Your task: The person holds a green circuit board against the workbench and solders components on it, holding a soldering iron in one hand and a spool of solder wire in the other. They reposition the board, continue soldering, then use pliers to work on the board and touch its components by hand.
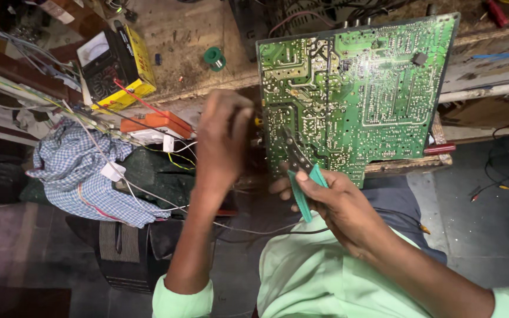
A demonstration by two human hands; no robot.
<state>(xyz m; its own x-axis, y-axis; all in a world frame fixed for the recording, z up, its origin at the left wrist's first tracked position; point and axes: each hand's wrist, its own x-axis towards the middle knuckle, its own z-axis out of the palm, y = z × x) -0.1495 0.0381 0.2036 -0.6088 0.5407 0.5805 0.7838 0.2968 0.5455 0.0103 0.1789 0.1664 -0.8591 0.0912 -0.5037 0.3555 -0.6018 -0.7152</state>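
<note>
A large green circuit board stands tilted, solder side toward me, on the edge of a worn wooden bench. My left hand grips the board's left edge, fingers curled behind it. My right hand holds small pliers with green handles. Their dark jaws touch the lower left part of the board. Both sleeves are light green.
A yellow-cased analog multimeter with red leads lies on the bench's left. A green solder spool sits further back. An orange tool and a blue checked cloth lie at left among loose wires. Red-handled screwdriver sits under the board.
</note>
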